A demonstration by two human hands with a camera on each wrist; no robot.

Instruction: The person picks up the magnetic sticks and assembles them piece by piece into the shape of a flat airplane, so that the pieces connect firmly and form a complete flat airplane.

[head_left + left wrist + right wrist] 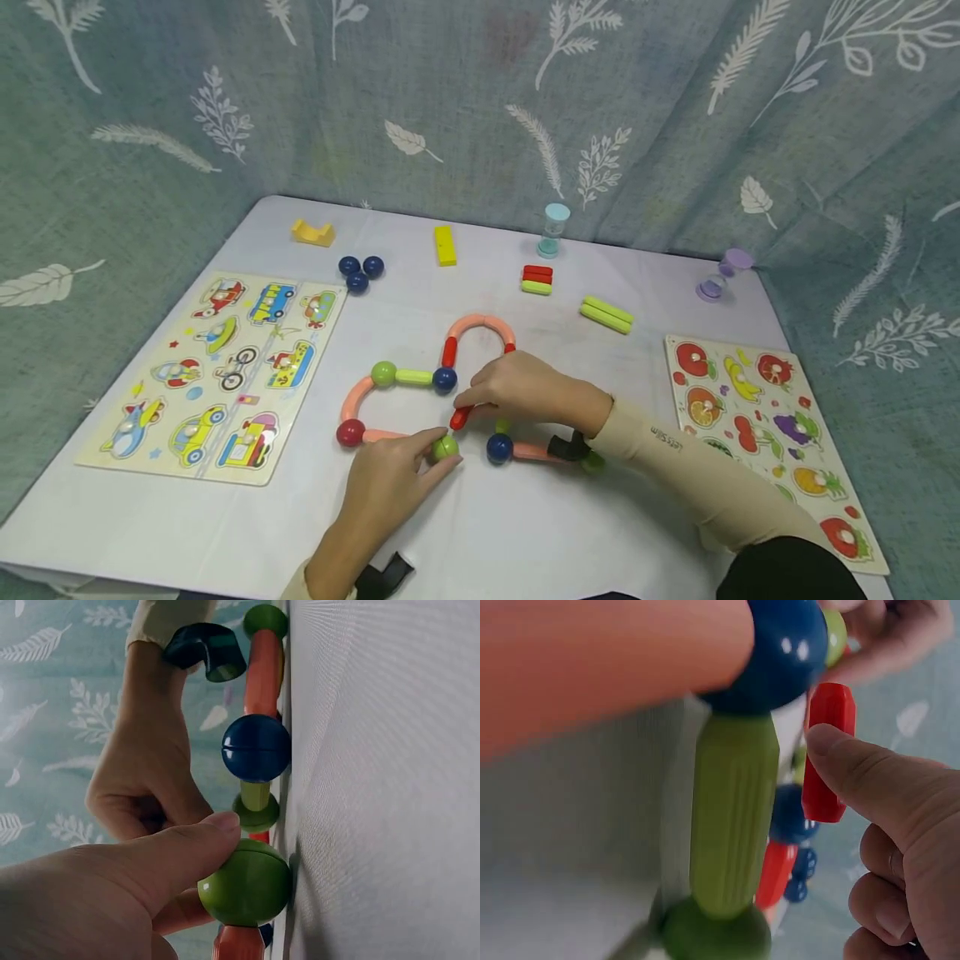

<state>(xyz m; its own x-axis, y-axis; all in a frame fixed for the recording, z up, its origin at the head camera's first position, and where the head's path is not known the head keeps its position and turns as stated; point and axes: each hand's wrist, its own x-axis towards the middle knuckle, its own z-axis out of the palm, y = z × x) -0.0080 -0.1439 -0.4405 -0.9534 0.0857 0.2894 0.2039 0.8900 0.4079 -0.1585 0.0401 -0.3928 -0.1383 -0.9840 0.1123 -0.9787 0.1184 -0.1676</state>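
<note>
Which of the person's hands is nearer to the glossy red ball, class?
Left. The left hand is close by on the right of the glossy red ball, pinching a glossy green ball; the right hand is farther right, holding a short red stick.

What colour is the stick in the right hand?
Red stick, clearest in the right wrist view.

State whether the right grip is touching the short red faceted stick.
Touching. The right wrist view shows it: the right grip has its thumb tip lying against the short red faceted stick, with no gap between them.
</note>
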